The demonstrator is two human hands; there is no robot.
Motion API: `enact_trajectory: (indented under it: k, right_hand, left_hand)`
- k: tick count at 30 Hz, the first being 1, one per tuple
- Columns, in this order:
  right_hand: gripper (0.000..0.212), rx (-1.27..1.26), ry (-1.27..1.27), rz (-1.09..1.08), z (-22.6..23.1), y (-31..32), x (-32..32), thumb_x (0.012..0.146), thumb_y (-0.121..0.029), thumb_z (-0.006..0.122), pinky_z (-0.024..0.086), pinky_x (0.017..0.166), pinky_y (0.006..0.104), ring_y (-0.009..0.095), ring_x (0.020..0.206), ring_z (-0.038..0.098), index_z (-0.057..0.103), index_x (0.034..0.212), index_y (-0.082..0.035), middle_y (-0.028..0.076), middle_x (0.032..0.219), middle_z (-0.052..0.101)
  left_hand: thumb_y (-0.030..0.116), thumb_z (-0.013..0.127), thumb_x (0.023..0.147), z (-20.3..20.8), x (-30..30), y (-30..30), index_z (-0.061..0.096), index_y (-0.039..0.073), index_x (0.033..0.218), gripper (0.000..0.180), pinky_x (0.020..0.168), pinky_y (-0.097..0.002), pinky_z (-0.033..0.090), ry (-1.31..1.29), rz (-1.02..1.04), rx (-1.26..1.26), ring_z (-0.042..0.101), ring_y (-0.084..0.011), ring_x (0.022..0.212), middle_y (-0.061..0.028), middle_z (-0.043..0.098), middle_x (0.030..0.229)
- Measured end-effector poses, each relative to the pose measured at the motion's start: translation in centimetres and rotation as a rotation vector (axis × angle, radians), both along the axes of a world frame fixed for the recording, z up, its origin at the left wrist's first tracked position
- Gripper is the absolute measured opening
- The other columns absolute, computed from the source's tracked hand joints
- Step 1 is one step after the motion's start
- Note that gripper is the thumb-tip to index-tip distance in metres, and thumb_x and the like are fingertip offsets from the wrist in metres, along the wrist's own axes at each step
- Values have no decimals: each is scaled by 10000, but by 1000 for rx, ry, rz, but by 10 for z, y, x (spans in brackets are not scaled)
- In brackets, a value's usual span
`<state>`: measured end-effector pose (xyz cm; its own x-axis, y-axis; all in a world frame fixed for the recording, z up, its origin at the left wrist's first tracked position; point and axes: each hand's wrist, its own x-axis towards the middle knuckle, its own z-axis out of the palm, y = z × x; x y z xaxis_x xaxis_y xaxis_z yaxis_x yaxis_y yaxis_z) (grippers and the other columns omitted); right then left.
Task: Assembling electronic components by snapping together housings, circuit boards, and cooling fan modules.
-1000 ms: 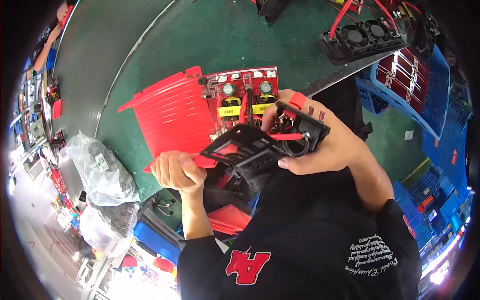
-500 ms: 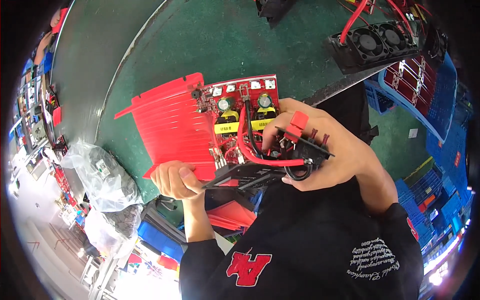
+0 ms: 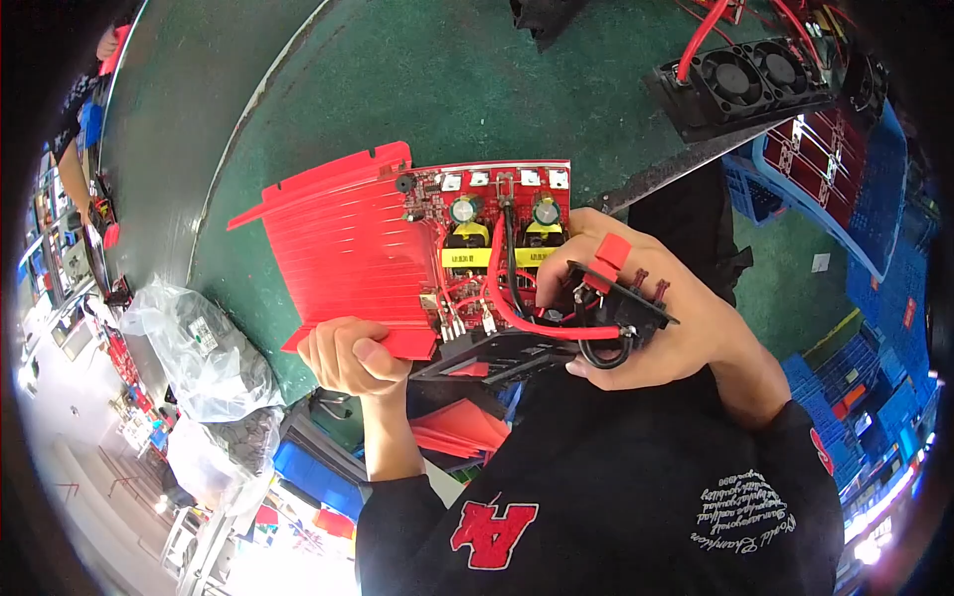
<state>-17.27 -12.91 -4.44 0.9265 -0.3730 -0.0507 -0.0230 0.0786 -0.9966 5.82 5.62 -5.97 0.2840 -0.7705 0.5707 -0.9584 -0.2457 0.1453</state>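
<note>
My left hand (image 3: 348, 356) is closed round the near corner of a red ribbed metal housing (image 3: 333, 243), which is tilted over the green table. At the housing's right end sits a red circuit board (image 3: 487, 211) with capacitors and yellow-taped transformers (image 3: 467, 257); part of it may be inside the housing, I cannot tell how much. My right hand (image 3: 686, 303) grips the board's right end, its thumb and fingers around the black end panel (image 3: 517, 350). Thick red and black cables (image 3: 505, 288) run from the board to that panel, beside a red cap (image 3: 611, 251).
Black twin fans (image 3: 755, 74) with red cables lie at the far right table edge. A blue crate (image 3: 889, 199) with red boards stands right of the table. Clear plastic bags (image 3: 204, 348) lie at left. Red sheets (image 3: 462, 427) are below the table edge. Another person's arm (image 3: 73, 177) shows at far left.
The circuit board and its end panel have shifted slightly right and nearer me, away from the housing, with my right hand. My left hand has hardly moved. Another person's arm has come lower at far left.
</note>
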Motion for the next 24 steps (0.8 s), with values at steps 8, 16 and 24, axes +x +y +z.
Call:
enact_trajectory:
  k: [8, 16, 24]
  right_hand:
    - [601, 57, 70, 36, 1, -2, -2, 631, -121, 766, 449, 799, 363, 293, 959, 542, 558, 1186, -23, 141, 1072, 528]
    - [570, 6, -38, 14, -4, -5, 1, 620, -136, 758, 436, 839, 384, 324, 985, 532, 567, 1146, -26, 163, 1119, 521]
    - [383, -40, -82, -47, -6, -2, 4, 626, -177, 749, 426, 737, 317, 206, 848, 495, 622, 956, -32, 57, 904, 623]
  left_hand:
    - [232, 384, 882, -2, 2, 4, 460, 135, 558, 347, 601, -352, 354, 9, 7, 10, 485, -216, 507, -28, 483, 534]
    - [234, 395, 871, -2, 5, 4, 470, 138, 553, 341, 596, -348, 350, -9, -29, 28, 486, -212, 509, -29, 484, 533]
    - [237, 407, 866, 3, 0, 3, 477, 140, 553, 335, 598, -346, 355, 48, 16, 30, 491, -209, 509, -26, 483, 534]
